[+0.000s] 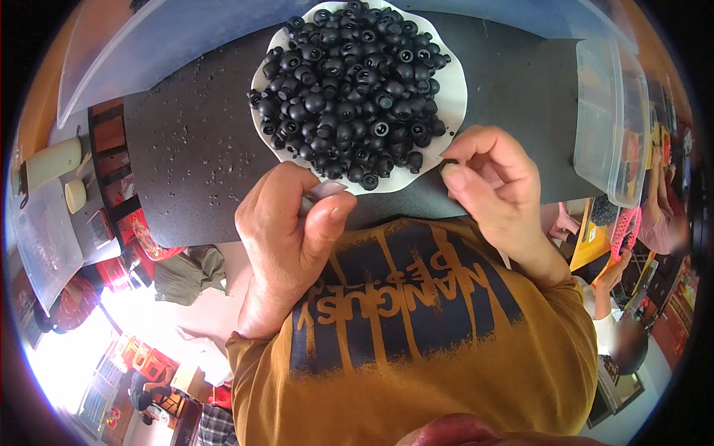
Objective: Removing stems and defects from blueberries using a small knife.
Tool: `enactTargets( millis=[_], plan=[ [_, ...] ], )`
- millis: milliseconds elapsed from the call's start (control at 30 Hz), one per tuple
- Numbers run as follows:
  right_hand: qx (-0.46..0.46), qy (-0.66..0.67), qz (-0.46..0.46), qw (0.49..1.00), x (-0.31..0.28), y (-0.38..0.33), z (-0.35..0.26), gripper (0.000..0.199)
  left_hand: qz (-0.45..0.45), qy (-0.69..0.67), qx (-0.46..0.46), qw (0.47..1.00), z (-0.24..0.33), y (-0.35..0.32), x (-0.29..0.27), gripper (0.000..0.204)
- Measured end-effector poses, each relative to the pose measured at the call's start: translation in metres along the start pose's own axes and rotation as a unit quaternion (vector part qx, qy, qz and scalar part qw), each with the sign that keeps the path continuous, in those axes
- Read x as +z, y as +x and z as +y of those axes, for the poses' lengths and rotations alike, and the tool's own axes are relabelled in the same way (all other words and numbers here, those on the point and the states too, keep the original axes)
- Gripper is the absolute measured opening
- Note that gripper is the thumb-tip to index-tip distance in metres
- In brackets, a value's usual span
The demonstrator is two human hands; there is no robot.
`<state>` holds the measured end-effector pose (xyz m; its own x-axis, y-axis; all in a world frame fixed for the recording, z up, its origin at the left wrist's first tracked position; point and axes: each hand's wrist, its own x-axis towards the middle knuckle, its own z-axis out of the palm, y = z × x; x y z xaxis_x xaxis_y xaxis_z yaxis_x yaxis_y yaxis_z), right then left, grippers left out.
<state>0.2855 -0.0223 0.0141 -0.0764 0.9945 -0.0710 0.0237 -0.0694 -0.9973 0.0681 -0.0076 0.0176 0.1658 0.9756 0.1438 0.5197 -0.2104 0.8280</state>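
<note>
Crumbs of black material [197, 141] speckled the left part of the dark-grey tabletop [513, 82] that I was watching through the head camera, its edges bent by the lens. Near the middle stood a wavy-rimmed white plate [458, 82] bearing a broad heap of small, round-headed black parts [349, 104], some with ringed open ends facing me. At the plate's near edge the left hand [279, 223] held a thin, flat, silvery-grey piece [327, 190] between thumb and forefinger; I could not tell what kind of tool it was. The right hand [497, 182] was drawn into a narrow pinch on a small dark bit [448, 163], just beside the plate's right near rim. A bluish translucent plastic bin [141, 63] stood along the far side, and a clear plastic tub [595, 126] at the right end. Out in the room I saw a glaring white opening [71, 360] at lower left, red stool-like shapes [149, 360] beside it, a crumpled olive-grey cloth [190, 275] past the table's near-left edge and, at right, a co-worker in a pink top [660, 234] near a bright pink openwork basket [626, 229].
</note>
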Motion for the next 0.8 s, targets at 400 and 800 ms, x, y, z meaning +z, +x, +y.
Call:
enactTargets(
  millis=[400,800],
  plan=[
    [0.095,0.322,-0.204,0.919,0.040,0.020,-0.022,0.020,-0.040,-0.157,-0.033,0.986,0.012,-0.001,-0.012,0.042],
    [0.157,0.383,-0.195,0.889,0.044,0.022,-0.016,0.017,-0.027,-0.138,-0.017,0.990,0.005,-0.001,-0.008,0.046]
  ],
)
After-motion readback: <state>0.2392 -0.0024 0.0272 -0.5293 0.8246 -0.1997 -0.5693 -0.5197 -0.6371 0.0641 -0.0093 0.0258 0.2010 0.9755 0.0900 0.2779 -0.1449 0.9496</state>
